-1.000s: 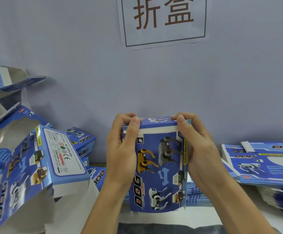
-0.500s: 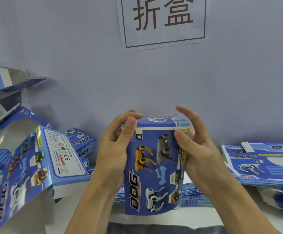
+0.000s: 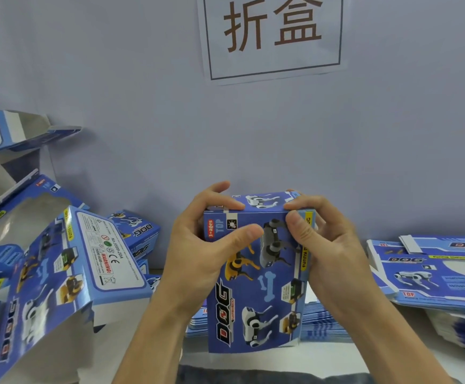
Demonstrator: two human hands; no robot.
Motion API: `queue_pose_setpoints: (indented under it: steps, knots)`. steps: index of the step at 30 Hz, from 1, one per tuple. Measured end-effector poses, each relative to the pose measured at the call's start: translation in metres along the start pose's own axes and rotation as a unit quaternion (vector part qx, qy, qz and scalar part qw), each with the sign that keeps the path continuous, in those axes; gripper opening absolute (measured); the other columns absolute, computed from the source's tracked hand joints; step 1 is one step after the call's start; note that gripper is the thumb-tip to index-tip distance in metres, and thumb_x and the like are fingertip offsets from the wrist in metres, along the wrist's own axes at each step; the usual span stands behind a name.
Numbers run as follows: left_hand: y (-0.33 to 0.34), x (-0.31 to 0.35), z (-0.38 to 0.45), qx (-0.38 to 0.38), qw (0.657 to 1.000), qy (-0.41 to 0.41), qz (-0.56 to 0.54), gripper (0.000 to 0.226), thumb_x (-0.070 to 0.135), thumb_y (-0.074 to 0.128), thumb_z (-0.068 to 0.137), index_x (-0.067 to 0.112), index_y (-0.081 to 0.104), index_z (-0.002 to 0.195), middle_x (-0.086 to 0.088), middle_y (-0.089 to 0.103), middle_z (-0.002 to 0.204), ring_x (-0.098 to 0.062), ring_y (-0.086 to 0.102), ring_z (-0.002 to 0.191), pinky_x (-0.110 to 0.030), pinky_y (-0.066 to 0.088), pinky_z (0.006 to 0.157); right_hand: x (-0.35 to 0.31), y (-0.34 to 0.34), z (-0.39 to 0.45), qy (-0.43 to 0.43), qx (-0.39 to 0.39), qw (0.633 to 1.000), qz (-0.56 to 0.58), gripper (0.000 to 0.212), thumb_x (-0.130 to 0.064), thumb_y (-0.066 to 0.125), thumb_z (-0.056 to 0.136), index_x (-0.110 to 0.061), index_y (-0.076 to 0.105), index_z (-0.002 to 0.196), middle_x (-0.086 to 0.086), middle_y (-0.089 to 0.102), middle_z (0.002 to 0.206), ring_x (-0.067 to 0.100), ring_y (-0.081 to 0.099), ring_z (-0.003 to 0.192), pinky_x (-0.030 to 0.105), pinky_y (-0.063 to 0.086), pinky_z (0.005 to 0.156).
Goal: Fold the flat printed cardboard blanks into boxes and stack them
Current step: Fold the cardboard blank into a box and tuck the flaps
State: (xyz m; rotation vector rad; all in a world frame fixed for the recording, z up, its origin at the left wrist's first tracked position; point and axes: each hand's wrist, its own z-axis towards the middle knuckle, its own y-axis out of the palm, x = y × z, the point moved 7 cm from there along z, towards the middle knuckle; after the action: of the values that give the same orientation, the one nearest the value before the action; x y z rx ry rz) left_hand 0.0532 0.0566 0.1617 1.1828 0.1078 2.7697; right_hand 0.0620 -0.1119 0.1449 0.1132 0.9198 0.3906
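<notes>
Box (image 3: 256,275) at centre frame stands upright, gripped by 2 hands: left hand (image 3: 198,250) with thumb across its front, right hand (image 3: 328,245) pinching the upper right corner. Top flap looks closed, probably tucked; next comes stacking it. Folded boxes (image 3: 67,273) crowd the lower left; flat blanks (image 3: 431,270) lie at right.

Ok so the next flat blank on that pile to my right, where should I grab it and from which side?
Judging from its pose, take the top blank of the right-hand stack by its near left edge, coming in from the left with the right hand. That edge overhangs the pile toward the box in hand, so fingers can probably slip under it. Avoid the window cutout, where the card looks thin.
</notes>
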Motion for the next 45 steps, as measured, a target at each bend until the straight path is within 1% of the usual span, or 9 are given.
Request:
queue_pose_setpoints:
  steps: [8, 14, 18, 21, 26, 31, 36, 40, 45]
  knots:
    - [-0.006, 0.002, 0.003, 0.028, 0.999, 0.007, 0.035, 0.017, 0.040, 0.078, 0.064, 0.031, 0.071, 0.078, 0.015, 0.067, 0.121, -0.021, 0.074, 0.095, -0.037, 0.062, 0.065, -0.008, 0.006, -0.002, -0.027, 0.020, 0.999, -0.035, 0.015, -0.039, 0.068, 0.077, -0.026, 0.067, 0.085, -0.003, 0.073, 0.104, 0.026, 0.073, 0.095, 0.038, 0.061, 0.060]
    - [-0.031, 0.010, 0.008, 0.167, 0.985, 0.040, 0.007, 0.044, 0.052, 0.081, 0.069, 0.046, 0.067, 0.110, -0.015, 0.067, 0.118, -0.040, 0.069, 0.097, -0.053, 0.059, 0.078, -0.032, 0.006, -0.004, -0.116, 0.110, 0.971, -0.179, 0.030, -0.045, 0.068, 0.085, -0.043, 0.059, 0.114, -0.017, 0.062, 0.125, 0.005, 0.057, 0.120, 0.038, 0.049, 0.098]
    - [-0.062, 0.000, -0.004, 0.357, 0.932, 0.039, -0.045, 0.028, 0.053, 0.071, 0.083, 0.045, 0.063, 0.109, -0.004, 0.072, 0.113, -0.015, 0.073, 0.088, -0.037, 0.061, 0.072, -0.058, 0.013, -0.012, -0.214, 0.159, 0.930, -0.254, 0.025, -0.030, 0.054, 0.095, -0.020, 0.070, 0.080, -0.001, 0.067, 0.078, 0.005, 0.057, 0.067, 0.016, 0.042, 0.061]
    - [-0.077, -0.010, -0.014, 0.446, 0.894, 0.007, -0.043, 0.021, 0.055, 0.066, 0.087, 0.038, 0.056, 0.084, 0.013, 0.069, 0.080, -0.011, 0.067, 0.076, -0.043, 0.059, 0.081, -0.036, 0.052, -0.010, -0.015, -0.107, 0.968, -0.227, 0.057, -0.041, 0.044, 0.095, -0.005, 0.068, 0.057, 0.005, 0.064, 0.053, 0.008, 0.054, 0.045, 0.012, 0.037, 0.046]
    - [-0.070, -0.010, -0.020, 0.493, 0.866, 0.011, -0.082, 0.028, 0.056, 0.063, 0.089, 0.032, 0.050, 0.082, 0.016, 0.065, 0.068, -0.003, 0.066, 0.063, -0.025, 0.057, 0.058, 0.039, 0.054, -0.035, 0.294, -0.259, 0.796, -0.461, 0.088, -0.088, 0.030, 0.078, -0.012, 0.066, 0.106, 0.002, 0.072, 0.098, 0.020, 0.075, 0.076, 0.028, 0.060, 0.051]
    - [-0.037, -0.042, -0.009, 0.408, 0.872, -0.135, -0.234, 0.034, 0.051, 0.067, 0.088, 0.024, 0.056, 0.106, -0.004, 0.075, 0.104, -0.026, 0.074, 0.095, -0.053, 0.061, 0.078, 0.035, 0.034, -0.011, 0.180, 0.012, 0.977, -0.114, 0.074, -0.076, 0.059, 0.062, -0.037, 0.057, 0.124, -0.012, 0.072, 0.105, 0.016, 0.071, 0.096, 0.043, 0.063, 0.071]
    - [-0.004, -0.062, -0.011, 0.221, 0.920, -0.279, -0.163, 0.037, 0.047, 0.068, 0.085, 0.020, 0.065, 0.111, -0.006, 0.071, 0.093, -0.022, 0.063, 0.083, -0.042, 0.054, 0.069, 0.013, -0.021, 0.003, 0.037, 0.175, 0.984, 0.021, 0.070, -0.056, 0.071, 0.067, -0.032, 0.053, 0.131, -0.013, 0.074, 0.098, 0.012, 0.073, 0.091, 0.043, 0.061, 0.078]
    - [-0.029, -0.042, 0.001, 0.227, 0.957, -0.167, 0.065, 0.037, 0.039, 0.069, 0.087, 0.029, 0.053, 0.119, 0.002, 0.061, 0.119, -0.009, 0.057, 0.104, -0.035, 0.046, 0.086, 0.006, -0.062, 0.002, 0.071, 0.166, 0.980, -0.087, 0.063, -0.045, 0.069, 0.074, -0.035, 0.051, 0.133, -0.002, 0.073, 0.093, 0.017, 0.070, 0.084, 0.033, 0.054, 0.069]
    - [-0.010, -0.039, 0.004, 0.063, 0.986, -0.141, 0.064, 0.054, 0.066, 0.065, 0.073, 0.044, 0.051, 0.121, 0.015, 0.064, 0.118, -0.006, 0.064, 0.108, -0.032, 0.050, 0.089, 0.018, -0.047, 0.000, 0.136, -0.035, 0.980, -0.140, 0.074, -0.039, 0.084, 0.068, -0.039, 0.051, 0.134, 0.003, 0.073, 0.113, 0.022, 0.072, 0.100, 0.049, 0.055, 0.087]
